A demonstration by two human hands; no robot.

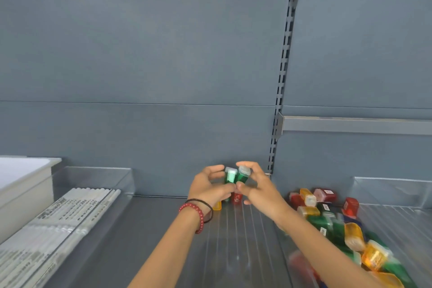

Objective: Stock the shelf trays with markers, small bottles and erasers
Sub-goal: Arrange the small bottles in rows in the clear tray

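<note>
Both hands meet at the back of the shelf tray (233, 252): the left hand (210, 188) pinches 1 green bottle (229, 176), the right hand (256, 184) another (243, 175) (both upright). Risk: bumping the red bottle (236, 198) standing beneath, likely toppling it.

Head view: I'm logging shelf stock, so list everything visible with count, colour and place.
green bottles: two, green with clear caps, held upright at the shelf's back, centre
red bottle: one, red, standing below the hands
orange bottle: one, orange, mostly hidden behind the left wrist
loose bottle pile: count unclear, red, green, orange, in the right tray
white markers: a packed row, white with grey print, in the left tray
white box: one, far left
clear ribbed tray: one, centre
left hand: grip on one green bottle, bead bracelet
right hand: grip on the other
</note>
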